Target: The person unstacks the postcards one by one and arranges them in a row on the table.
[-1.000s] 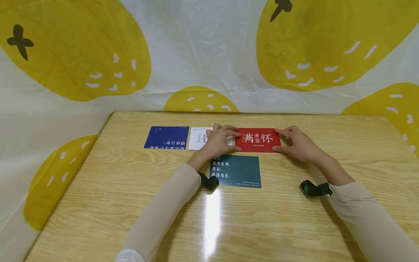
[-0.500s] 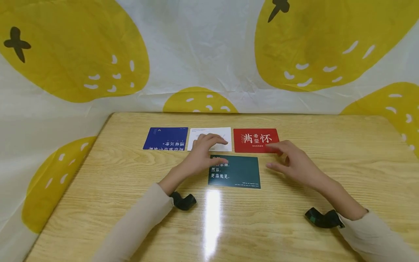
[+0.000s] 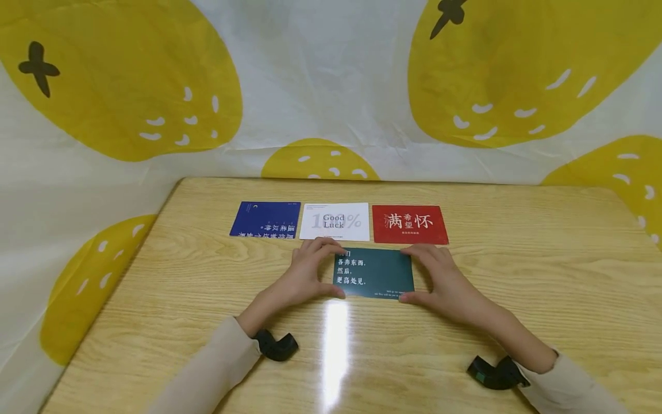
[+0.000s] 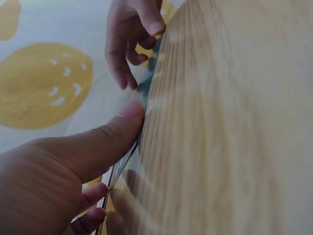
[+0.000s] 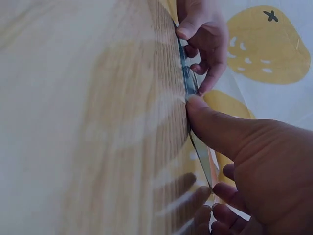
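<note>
A dark green postcard [image 3: 380,270] with white Chinese characters lies flat on the wooden table in the head view. My left hand [image 3: 297,276] holds its left corners between thumb and fingers. At the opposite end, my right hand [image 3: 447,282] grips the right corners the same way. Seen nearly edge-on in the left wrist view, the card lies beyond my left hand [image 4: 54,161], with its thumb at the near edge. The right wrist view has my right hand [image 5: 274,161] with its thumb against that same edge.
Behind the green card lies a row of three postcards: blue [image 3: 266,219] at left, white "Good Luck" [image 3: 335,222] in the middle, red [image 3: 410,224] at right. The wooden table [image 3: 170,322] ends at a white curtain [image 3: 320,75] with yellow fruit prints. Black wrist cameras hang under both wrists.
Both hands have let go of the red postcard and come nearer to me, onto the green one. The white card is now uncovered. The green card shows little or no shift.
</note>
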